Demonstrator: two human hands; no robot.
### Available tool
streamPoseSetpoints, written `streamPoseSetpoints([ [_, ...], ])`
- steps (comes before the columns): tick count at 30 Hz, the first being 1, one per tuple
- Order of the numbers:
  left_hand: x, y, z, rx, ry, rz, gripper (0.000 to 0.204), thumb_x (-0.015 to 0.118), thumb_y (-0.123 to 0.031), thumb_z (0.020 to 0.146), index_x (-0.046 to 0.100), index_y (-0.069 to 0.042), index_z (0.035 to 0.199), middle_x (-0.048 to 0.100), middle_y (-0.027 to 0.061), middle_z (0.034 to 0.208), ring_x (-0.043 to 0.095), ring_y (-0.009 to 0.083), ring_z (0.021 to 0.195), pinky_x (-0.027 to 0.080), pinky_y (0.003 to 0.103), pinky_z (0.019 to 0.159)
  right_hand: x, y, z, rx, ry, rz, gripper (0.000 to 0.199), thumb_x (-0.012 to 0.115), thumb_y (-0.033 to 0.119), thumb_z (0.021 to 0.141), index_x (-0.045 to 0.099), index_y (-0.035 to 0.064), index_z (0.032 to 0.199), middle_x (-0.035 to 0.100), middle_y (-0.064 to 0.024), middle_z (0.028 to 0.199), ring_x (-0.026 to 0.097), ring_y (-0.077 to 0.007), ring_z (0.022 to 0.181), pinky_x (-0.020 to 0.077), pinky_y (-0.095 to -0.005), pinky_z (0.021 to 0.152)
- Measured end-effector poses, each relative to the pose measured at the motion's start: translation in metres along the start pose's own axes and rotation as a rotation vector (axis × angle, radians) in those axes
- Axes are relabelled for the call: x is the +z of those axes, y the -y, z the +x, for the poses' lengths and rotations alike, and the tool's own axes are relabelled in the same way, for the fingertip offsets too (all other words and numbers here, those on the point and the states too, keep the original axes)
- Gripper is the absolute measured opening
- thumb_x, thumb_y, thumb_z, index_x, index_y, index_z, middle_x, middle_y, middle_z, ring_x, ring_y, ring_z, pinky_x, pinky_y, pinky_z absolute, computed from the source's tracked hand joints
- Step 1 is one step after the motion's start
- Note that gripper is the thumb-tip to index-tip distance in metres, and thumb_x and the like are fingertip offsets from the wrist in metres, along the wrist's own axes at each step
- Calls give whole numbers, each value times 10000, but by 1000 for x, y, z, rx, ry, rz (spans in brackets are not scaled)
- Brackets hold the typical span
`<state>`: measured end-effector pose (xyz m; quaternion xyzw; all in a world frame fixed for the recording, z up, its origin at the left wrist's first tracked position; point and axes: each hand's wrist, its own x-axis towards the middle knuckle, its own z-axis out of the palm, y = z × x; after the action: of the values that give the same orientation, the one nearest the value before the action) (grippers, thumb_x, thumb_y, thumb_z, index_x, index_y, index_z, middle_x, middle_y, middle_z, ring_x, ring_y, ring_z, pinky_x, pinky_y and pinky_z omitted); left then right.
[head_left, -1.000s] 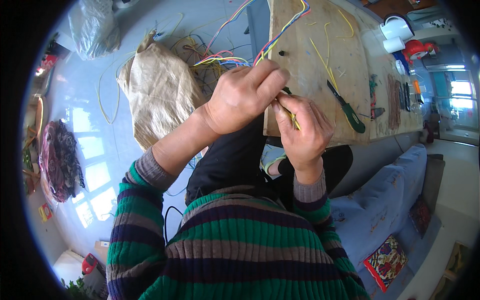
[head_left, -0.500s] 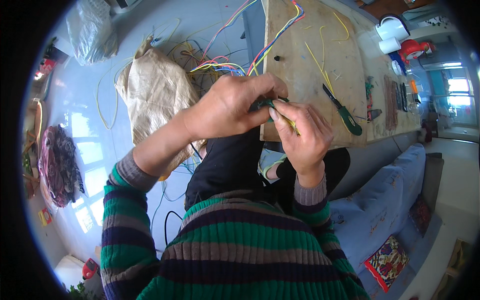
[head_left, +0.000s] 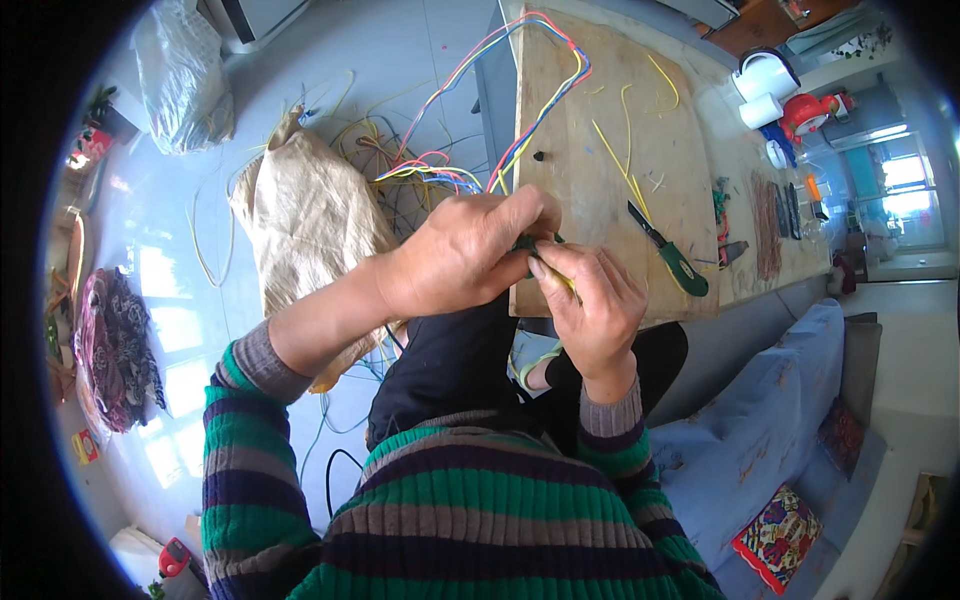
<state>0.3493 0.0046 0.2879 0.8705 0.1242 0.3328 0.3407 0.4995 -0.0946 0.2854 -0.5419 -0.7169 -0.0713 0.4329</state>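
Note:
My left hand [head_left: 465, 255] and my right hand [head_left: 592, 305] meet at the near edge of a wooden board [head_left: 600, 130]. Between the fingers of both hands is a small dark green piece with a yellow wire [head_left: 562, 283] coming out of it. A bundle of coloured wires [head_left: 520, 90] runs from my hands up over the board and loops back. A green-handled knife [head_left: 672, 255] lies on the board just right of my right hand. Loose yellow wire bits [head_left: 625, 120] are scattered on the board.
A crumpled brown paper sack [head_left: 310, 220] lies on the floor at left among tangled wires [head_left: 400, 165]. A clear plastic bag [head_left: 185, 75] sits further back. Tape rolls and tools [head_left: 770, 110] line the bench at right. A blue sofa [head_left: 760, 430] stands at lower right.
My left hand has slid down and closer over my right hand at the board's edge, and my head has shifted so the board sits lower in view.

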Motion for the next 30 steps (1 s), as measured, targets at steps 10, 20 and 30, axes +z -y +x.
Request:
streamPoseSetpoints([
  [10, -43, 12, 17, -241, 487, -461, 338, 699, -50, 804, 545, 4, 1101, 627, 72, 982, 635, 193, 916, 522, 311, 784, 0, 2, -1, -74, 3, 20, 172, 726, 69, 764, 642, 51, 913, 647, -58, 797, 622, -225, 698, 494, -331, 625],
  [20, -22, -8, -3, -67, 140, -147, 471, 641, -28, 829, 468, -27, 1267, 598, 141, 1120, 608, 268, 1047, 491, 365, 905, -5, -5, 4, 113, -44, 9, 115, 705, 62, 793, 646, 33, 887, 653, -87, 803, 623, -263, 705, 485, -345, 622],
  [30, 9, 10, 0, -5, -120, 197, 369, 736, -56, 681, 576, -41, 1013, 586, 116, 851, 615, 297, 718, 505, 347, 623, 3, 0, 2, 148, -60, 41, 125, 715, 55, 786, 645, 35, 888, 654, -75, 792, 621, -250, 693, 485, -338, 611],
])
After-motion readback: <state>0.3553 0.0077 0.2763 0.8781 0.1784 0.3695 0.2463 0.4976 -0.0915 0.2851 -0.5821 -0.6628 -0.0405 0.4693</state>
